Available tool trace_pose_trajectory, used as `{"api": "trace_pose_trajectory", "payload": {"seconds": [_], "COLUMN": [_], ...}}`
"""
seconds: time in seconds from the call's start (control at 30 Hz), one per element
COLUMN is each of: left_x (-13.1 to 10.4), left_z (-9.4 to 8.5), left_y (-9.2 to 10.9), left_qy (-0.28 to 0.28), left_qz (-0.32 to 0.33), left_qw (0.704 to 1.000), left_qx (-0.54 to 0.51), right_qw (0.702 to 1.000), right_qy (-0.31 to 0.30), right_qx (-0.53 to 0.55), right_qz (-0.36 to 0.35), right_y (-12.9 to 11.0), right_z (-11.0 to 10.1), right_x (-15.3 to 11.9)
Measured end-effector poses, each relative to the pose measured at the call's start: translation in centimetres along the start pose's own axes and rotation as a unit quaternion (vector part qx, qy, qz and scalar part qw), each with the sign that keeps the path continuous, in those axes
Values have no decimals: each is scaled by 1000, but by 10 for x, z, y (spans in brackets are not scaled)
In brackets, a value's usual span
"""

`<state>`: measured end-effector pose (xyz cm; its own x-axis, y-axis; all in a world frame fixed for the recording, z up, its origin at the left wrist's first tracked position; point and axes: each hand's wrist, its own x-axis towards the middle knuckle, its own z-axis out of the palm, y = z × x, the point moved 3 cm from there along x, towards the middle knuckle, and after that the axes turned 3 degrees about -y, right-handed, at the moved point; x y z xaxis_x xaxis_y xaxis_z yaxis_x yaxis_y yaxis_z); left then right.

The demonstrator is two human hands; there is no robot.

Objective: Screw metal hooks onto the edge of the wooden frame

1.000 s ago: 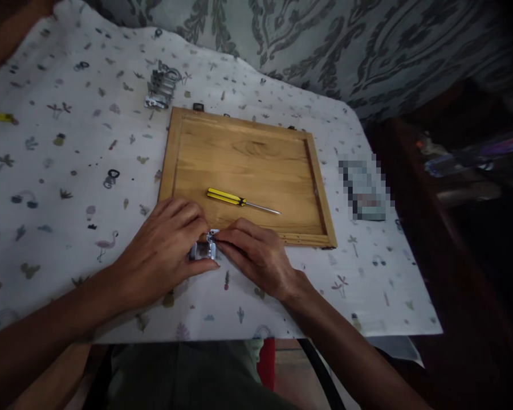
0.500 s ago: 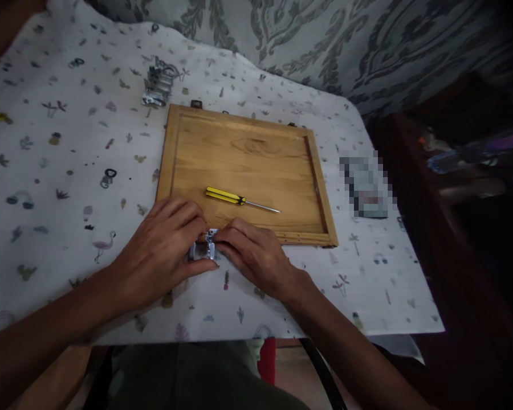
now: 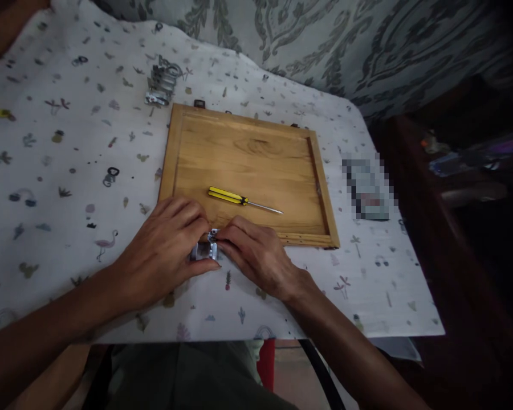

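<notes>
In the head view, the left hand (image 3: 166,245) is grasping a metal fitting (image 3: 204,250) at the 7 o'clock edge of the wooden panel (image 3: 248,159). The right hand (image 3: 259,250) is keeping a pinching grip on the fitting's 3 o'clock side; I cannot tell whether the fingertips are hiding a smaller part. Work seems to be standing partway: one fitting is being positioned, its fixing unclear; the screwdriver (image 3: 228,196), 1 o'clock from it, is lying unused, and more metal pieces (image 3: 162,82) are lying on the counter (image 3: 303,319) towards 11 o'clock.
</notes>
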<state>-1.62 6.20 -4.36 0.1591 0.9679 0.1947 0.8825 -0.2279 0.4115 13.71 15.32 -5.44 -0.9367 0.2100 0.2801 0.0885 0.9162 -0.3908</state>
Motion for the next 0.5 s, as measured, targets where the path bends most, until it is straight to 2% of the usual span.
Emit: {"api": "trace_pose_trajectory", "payload": {"seconds": [0.3,0.5], "left_x": [-1,-1], "left_z": [0,0], "left_y": [-1,-1], "left_qy": [-7,-7], "left_qz": [-2,-1], "left_qw": [1000,1000], "left_qx": [3,-1], "right_qw": [1000,997], "right_qy": [-12,-45], "right_qx": [-3,68], "right_qz": [-12,-5], "right_y": [0,5], "right_z": [-3,-8], "right_x": [1,7]}}
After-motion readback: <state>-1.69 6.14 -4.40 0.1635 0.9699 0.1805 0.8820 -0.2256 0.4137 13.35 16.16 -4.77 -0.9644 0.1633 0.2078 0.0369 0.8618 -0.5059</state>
